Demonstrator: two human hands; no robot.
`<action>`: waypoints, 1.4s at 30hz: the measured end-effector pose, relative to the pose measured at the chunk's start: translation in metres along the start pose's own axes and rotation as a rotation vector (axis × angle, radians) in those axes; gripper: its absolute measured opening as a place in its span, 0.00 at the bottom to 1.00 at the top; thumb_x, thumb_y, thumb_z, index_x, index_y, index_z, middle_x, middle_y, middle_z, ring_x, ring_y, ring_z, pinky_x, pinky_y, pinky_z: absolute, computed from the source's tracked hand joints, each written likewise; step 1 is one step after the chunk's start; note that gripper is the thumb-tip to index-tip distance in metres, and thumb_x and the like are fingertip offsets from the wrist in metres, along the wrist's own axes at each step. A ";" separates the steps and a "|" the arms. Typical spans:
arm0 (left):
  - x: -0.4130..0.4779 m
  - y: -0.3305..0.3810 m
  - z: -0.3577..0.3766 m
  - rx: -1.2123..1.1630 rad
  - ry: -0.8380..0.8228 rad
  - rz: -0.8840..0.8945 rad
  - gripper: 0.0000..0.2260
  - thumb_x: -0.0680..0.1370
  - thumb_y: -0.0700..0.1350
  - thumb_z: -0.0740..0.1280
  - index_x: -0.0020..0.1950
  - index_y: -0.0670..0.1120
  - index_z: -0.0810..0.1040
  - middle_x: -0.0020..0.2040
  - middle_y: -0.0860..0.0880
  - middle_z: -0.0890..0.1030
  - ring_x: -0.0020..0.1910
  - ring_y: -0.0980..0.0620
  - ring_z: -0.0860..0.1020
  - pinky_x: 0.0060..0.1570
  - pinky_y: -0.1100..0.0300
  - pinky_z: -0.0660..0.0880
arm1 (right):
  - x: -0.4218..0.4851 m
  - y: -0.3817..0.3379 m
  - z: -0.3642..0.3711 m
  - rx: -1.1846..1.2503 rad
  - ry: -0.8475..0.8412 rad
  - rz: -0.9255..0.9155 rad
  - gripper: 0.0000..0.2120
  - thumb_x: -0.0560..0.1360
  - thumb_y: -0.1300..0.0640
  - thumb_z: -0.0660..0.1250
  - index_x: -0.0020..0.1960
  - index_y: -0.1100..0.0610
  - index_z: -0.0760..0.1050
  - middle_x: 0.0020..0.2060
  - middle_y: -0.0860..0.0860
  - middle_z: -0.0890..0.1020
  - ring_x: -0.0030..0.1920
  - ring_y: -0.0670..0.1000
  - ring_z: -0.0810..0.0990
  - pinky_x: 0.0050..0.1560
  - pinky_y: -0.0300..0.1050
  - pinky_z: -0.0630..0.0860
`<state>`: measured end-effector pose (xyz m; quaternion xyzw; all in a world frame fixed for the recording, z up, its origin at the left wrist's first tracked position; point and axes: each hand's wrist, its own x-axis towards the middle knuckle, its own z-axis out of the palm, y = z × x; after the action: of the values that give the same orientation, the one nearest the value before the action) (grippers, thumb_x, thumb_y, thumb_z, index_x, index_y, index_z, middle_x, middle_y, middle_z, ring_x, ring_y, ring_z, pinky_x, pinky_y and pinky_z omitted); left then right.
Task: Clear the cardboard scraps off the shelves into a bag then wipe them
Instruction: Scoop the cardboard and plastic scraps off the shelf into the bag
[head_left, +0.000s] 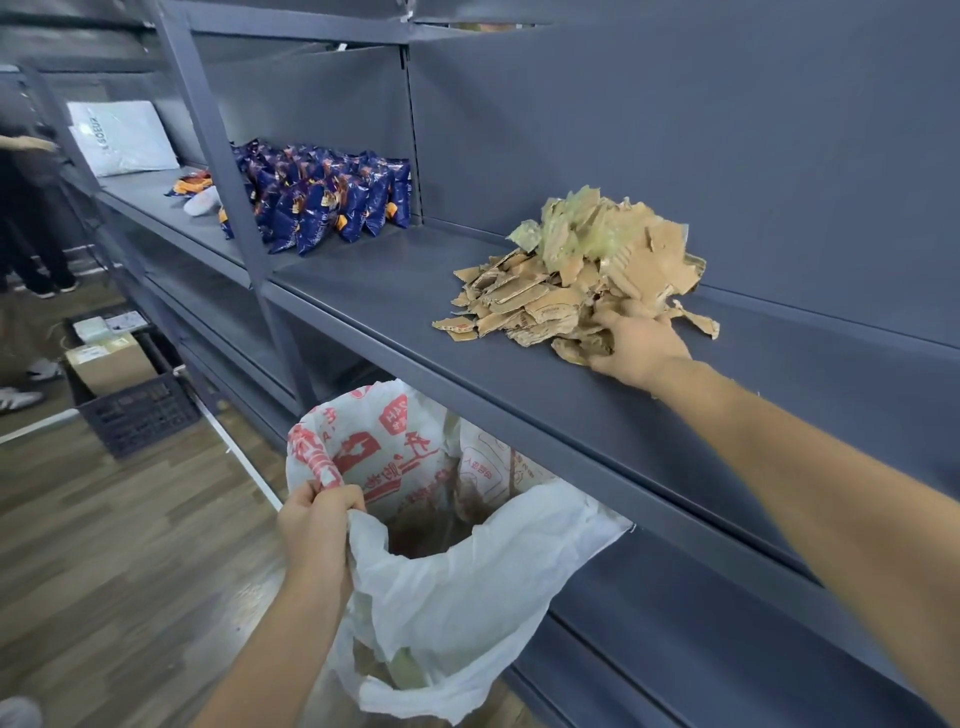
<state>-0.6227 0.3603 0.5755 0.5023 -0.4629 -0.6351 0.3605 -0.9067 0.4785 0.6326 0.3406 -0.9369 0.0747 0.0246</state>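
Note:
A heap of torn brown cardboard scraps (576, 275) mixed with yellowish tape lies on the dark grey metal shelf (395, 306). My right hand (636, 345) reaches into the near side of the heap, its fingers curled into the scraps. Below the shelf edge hangs a white plastic bag (467, 582) with red print, its mouth open and brown scraps visible inside. My left hand (317, 530) grips the bag's rim at its left side and holds it up.
Blue snack packets (332, 200) stand further left on the same shelf, past an upright post (228, 156). A white package (122, 137) lies beyond. A dark crate (130, 400) with boxes sits on the wooden floor. A person's legs (31, 234) show at far left.

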 end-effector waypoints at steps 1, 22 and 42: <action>-0.001 0.000 0.000 -0.006 -0.005 -0.002 0.08 0.72 0.29 0.60 0.44 0.41 0.72 0.37 0.48 0.72 0.35 0.51 0.70 0.32 0.61 0.67 | -0.004 -0.002 -0.001 -0.026 0.010 -0.006 0.25 0.75 0.50 0.64 0.71 0.49 0.65 0.70 0.56 0.63 0.65 0.65 0.67 0.68 0.53 0.64; 0.001 0.003 -0.001 -0.015 -0.004 0.004 0.11 0.70 0.28 0.59 0.33 0.43 0.68 0.31 0.46 0.68 0.31 0.50 0.67 0.30 0.62 0.64 | -0.118 -0.134 0.012 -0.333 -0.148 -0.643 0.36 0.77 0.39 0.57 0.77 0.49 0.44 0.71 0.59 0.64 0.70 0.65 0.63 0.63 0.61 0.69; 0.009 0.020 -0.002 0.071 0.019 -0.020 0.08 0.71 0.27 0.59 0.41 0.38 0.72 0.34 0.45 0.70 0.32 0.50 0.68 0.29 0.62 0.64 | 0.046 -0.079 -0.014 -0.157 -0.136 -0.141 0.36 0.75 0.43 0.63 0.76 0.43 0.47 0.77 0.49 0.42 0.76 0.63 0.42 0.68 0.70 0.57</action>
<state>-0.6228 0.3449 0.5918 0.5256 -0.4766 -0.6170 0.3404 -0.8910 0.3915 0.6602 0.4067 -0.9132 -0.0238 -0.0072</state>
